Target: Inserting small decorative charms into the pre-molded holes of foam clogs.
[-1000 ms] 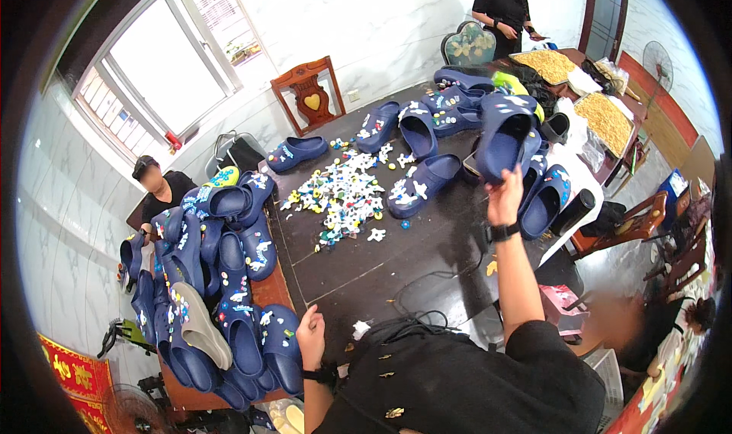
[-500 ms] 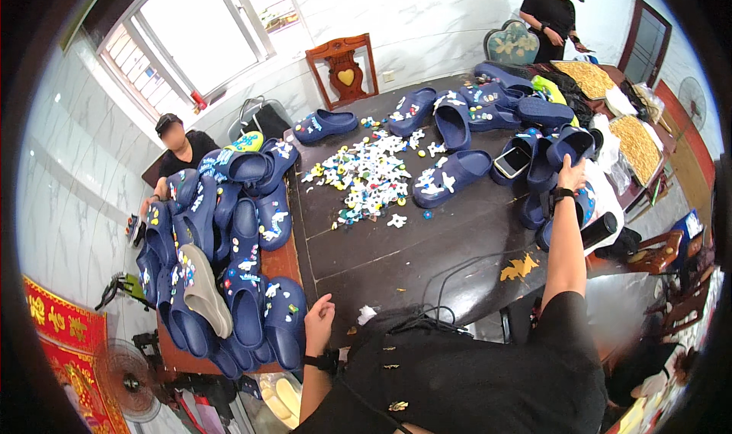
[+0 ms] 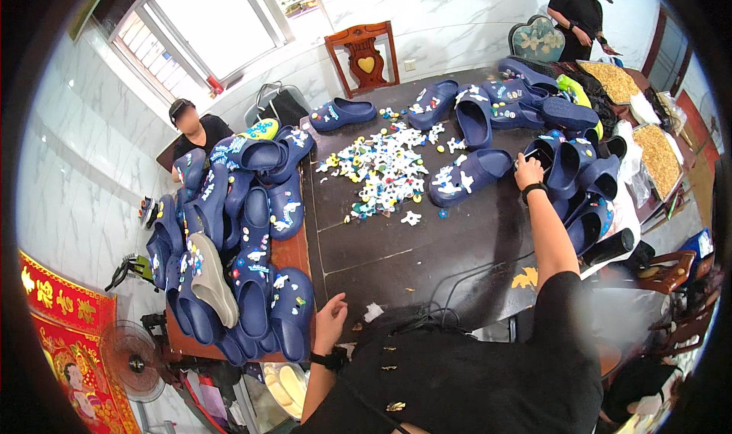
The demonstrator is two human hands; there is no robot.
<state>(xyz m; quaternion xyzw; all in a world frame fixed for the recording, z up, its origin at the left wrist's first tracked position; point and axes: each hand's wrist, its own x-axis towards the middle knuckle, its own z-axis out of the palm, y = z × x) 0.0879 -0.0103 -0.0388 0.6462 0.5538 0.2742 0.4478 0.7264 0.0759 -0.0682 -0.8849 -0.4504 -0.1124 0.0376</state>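
My right hand (image 3: 528,173) is at the right side of the dark table, its fingers closed on the near-left edge of a smartphone (image 3: 542,156). The phone lies among navy clogs (image 3: 566,168), its screen dark and partly covered by the hand. Just left of that hand, a single navy clog (image 3: 471,176) with white charms rests on the table. My left hand (image 3: 331,321) is low at the near table edge, fingers loosely bent and apart, with nothing in it. A navy clog (image 3: 292,319) dotted with charms stands close to its left.
A loose heap of colourful shoe charms (image 3: 381,171) covers the table's middle. Navy clogs and one grey clog (image 3: 212,278) are piled on the left. Trays of small yellow pieces (image 3: 657,159) stand far right. One person (image 3: 200,133) is at left, another (image 3: 577,18) at far right.
My right hand has let go of a clog at the right and moved left onto the smartphone. The view has shifted slightly; my left hand stays near the table edge.
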